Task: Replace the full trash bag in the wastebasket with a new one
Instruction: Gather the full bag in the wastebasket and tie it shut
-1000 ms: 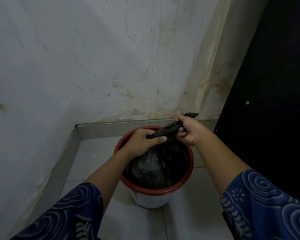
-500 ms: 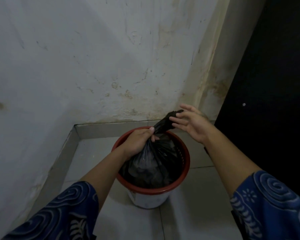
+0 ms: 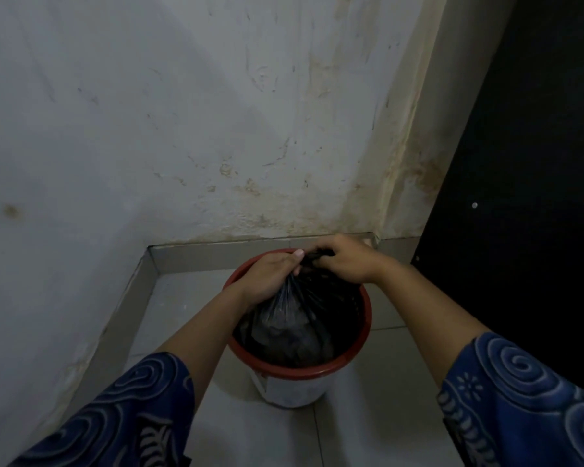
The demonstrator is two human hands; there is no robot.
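Observation:
A white wastebasket with a red rim (image 3: pixel 304 371) stands on the tiled floor in the corner. Inside it sits a full black trash bag (image 3: pixel 294 328), its top gathered into a twisted neck above the far rim. My left hand (image 3: pixel 270 274) is closed around the neck from the left. Touching it from the right, my right hand (image 3: pixel 348 261) is curled over the neck's dark upper end. The tip of the neck is hidden under my right fingers.
A stained white wall (image 3: pixel 182 129) runs behind and to the left, with a grey skirting strip (image 3: pixel 196 256) at its foot. A black door or panel (image 3: pixel 520 197) stands close on the right. Grey floor tiles (image 3: pixel 368 416) lie in front of the basket.
My right hand, open half a second ago, has closed over the end of the bag's neck and come against my left hand. The neck has come down toward the rim.

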